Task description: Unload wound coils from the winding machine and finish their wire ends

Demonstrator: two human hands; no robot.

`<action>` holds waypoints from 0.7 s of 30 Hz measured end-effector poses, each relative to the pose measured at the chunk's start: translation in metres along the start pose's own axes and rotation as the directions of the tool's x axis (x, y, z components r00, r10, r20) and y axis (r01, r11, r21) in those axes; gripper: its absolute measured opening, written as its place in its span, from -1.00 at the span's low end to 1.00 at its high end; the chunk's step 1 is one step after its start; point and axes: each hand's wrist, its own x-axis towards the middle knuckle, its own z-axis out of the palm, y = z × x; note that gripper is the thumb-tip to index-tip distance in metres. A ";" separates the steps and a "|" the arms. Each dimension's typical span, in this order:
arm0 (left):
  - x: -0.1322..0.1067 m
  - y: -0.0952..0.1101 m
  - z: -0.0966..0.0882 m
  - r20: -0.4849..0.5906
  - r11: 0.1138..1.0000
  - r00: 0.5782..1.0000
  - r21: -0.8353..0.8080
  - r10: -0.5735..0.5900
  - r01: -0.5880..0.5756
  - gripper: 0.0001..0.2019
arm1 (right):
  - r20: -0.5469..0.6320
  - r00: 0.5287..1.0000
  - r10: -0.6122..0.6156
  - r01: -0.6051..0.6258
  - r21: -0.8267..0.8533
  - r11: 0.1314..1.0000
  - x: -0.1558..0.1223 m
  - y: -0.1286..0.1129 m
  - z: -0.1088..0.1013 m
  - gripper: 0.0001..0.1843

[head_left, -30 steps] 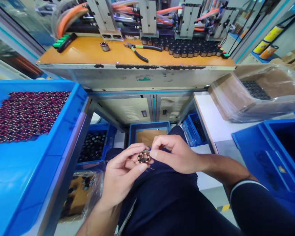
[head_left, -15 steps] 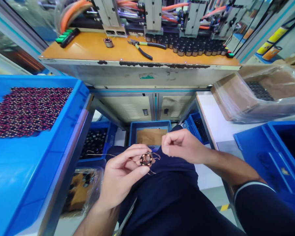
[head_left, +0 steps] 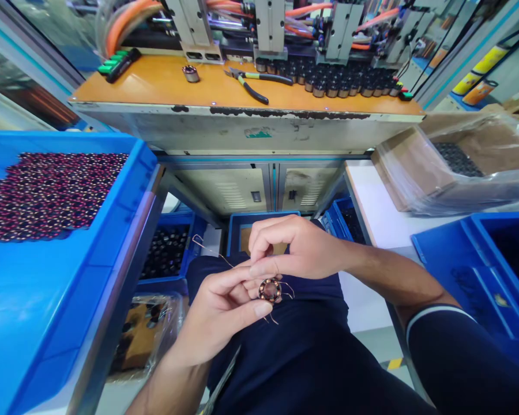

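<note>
My left hand (head_left: 225, 308) is closed around a small ring-shaped motor stator (head_left: 270, 290) with copper windings, its open face turned up toward me. Loose copper wire ends (head_left: 289, 288) stick out to the right and below it, and a longer copper wire (head_left: 210, 249) trails off to the upper left. Just above the stator, my right hand (head_left: 296, 245) pinches with thumb and forefinger, touching the left fingertips. A thin wire shows by the right thumb; its end is hidden by the fingers.
On the orange bench (head_left: 147, 86) ahead lie pliers (head_left: 259, 78), a single stator (head_left: 191, 74) and rows of dark cylindrical parts (head_left: 341, 80). A blue bin (head_left: 69, 276) filled with stators stands left. To the right are a plastic-lined carton (head_left: 410, 167) and blue crates (head_left: 462, 271).
My right hand has moved left and closed in on the left fingertips above the stator. The left hand and stator have shifted slightly right and toward me.
</note>
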 end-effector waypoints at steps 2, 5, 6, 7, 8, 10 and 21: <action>0.000 0.002 0.000 -0.033 0.998 0.999 0.055 0.030 -0.028 -0.67 | -0.059 0.998 0.027 -0.029 -0.032 0.999 -0.002 -0.003 0.002 -0.83; -0.001 -0.001 -0.002 -0.110 0.987 0.990 0.142 0.086 -0.070 -0.70 | -0.196 0.971 0.134 -0.147 -0.055 0.988 -0.008 -0.011 0.003 -0.82; -0.002 -0.002 -0.002 -0.126 0.984 0.986 0.153 0.107 -0.088 -0.69 | -0.236 0.955 0.180 -0.196 -0.047 0.979 -0.011 -0.014 0.003 -0.81; -0.002 -0.004 -0.003 -0.137 0.983 0.982 0.152 0.128 -0.107 -0.68 | -0.267 0.937 0.224 -0.240 -0.032 0.970 -0.014 -0.017 0.004 -0.80; -0.002 -0.006 -0.004 -0.144 0.982 0.979 0.144 0.145 -0.124 -0.66 | -0.288 0.921 0.264 -0.278 -0.009 0.960 -0.017 -0.020 0.004 -0.80; -0.003 -0.008 -0.004 -0.142 0.979 0.974 0.134 0.174 -0.156 -0.65 | -0.300 0.893 0.336 -0.335 0.057 0.940 -0.022 -0.026 0.005 -0.80; -0.002 -0.006 -0.002 -0.139 0.953 0.962 0.230 0.234 -0.199 -0.73 | -0.095 0.857 0.507 -0.510 -0.007 0.860 -0.021 -0.043 0.003 -0.94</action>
